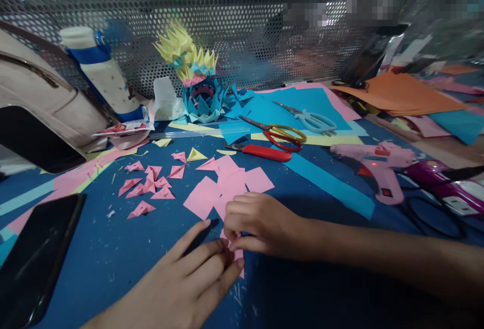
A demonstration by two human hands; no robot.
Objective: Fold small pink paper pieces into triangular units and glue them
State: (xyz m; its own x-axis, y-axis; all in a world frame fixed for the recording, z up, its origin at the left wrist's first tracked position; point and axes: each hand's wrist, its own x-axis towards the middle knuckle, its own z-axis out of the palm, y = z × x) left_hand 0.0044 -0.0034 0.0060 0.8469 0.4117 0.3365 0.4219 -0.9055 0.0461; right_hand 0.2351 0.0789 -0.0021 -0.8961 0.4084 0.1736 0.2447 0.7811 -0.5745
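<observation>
A small piece of pink paper (pixel 239 255) lies on the blue table between my hands, mostly covered by fingers. My right hand (pixel 264 223) is closed, thumb and fingertips pinching it. My left hand (pixel 189 286) rests palm down with its fingers stretched out and apart, some fingertips touching the paper. Just beyond are several loose pink paper squares (pixel 202 198), partly overlapping. To their left sit several folded pink triangles (pixel 163 193) and one folded yellow triangle (pixel 196 155).
Behind lie a red-handled cutter (pixel 267 153), red-yellow scissors (pixel 284 135) and light-blue scissors (pixel 314 120). A pink glue gun (pixel 381 170) with cable is at right. Left are two phones (pixel 41 253) (pixel 34 140) and a bottle (pixel 109 84). A folded-paper model (pixel 204 100) stands by the perforated panel.
</observation>
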